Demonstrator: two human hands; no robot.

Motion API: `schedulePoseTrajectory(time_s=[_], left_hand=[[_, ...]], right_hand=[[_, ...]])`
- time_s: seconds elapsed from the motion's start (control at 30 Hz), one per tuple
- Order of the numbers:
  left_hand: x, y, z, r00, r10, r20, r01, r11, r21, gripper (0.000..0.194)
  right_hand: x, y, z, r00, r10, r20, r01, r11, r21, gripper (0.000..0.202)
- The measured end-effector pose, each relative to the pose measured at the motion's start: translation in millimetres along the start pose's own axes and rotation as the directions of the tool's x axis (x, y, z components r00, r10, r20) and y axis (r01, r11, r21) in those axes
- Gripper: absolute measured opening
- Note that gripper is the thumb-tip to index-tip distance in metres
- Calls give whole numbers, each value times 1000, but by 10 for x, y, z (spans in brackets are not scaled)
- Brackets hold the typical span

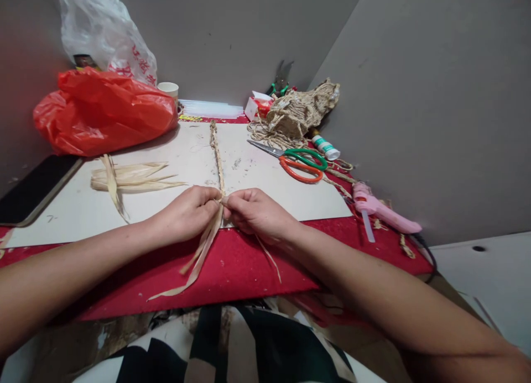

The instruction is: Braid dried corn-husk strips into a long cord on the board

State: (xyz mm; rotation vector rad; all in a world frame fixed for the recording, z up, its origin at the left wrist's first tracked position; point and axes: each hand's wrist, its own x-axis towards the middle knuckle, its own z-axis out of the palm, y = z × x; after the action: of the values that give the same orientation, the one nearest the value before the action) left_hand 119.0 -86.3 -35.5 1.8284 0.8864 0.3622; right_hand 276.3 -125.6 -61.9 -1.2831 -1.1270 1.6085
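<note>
– Where to find the narrow, straw-coloured braid of dried plant fibre (219, 162)?
– Lies lengthwise on the flat white rectangular board (269, 198), laid over the red cloth-covered tabletop (257, 278). Reaches toward the near edge, between the hands.
– And held how?
– Clamped at the near end by the bare left hand (194, 209) and the bare right hand (259, 213), both pinching with thumb and fingers, almost touching. Probably gripped from both sides to keep the plait from slackening.
– Why leave the small pile of pale, flat dried strips (126, 178) on the left?
– Perhaps to stay within reach, clear of the braid. Likewise, probably, for the metal scissors with green and orange handles (285, 154), resting on the right.
– And the look of the braid?
– Looks slim, straight and tightly woven, scruffier at the far end. Fans out below the left hand into loose tan strands (209, 236). Cannot tell the exact crossing; hidden behind the fingers.
</note>
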Motion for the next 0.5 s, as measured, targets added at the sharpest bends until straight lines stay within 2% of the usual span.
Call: schedulePoseTrajectory(time_s=[0.13,0.2,0.33,0.5], left_hand=[[-29,53,-22,981,-123,147,143,981,-132,18],[-59,72,11,977,-142,160,170,969,-181,19],[-104,54,113,990,-121,77,134,973,-189,14],[-101,-28,192,996,-88,-8,87,994,-71,12]], right_hand=[[8,33,45,998,-53,-40,50,997,-58,24],[1,30,61,998,-54,-21,54,998,-8,27],[-28,6,80,999,-22,46,17,995,100,31],[-46,12,93,991,-37,125,27,996,79,28]])
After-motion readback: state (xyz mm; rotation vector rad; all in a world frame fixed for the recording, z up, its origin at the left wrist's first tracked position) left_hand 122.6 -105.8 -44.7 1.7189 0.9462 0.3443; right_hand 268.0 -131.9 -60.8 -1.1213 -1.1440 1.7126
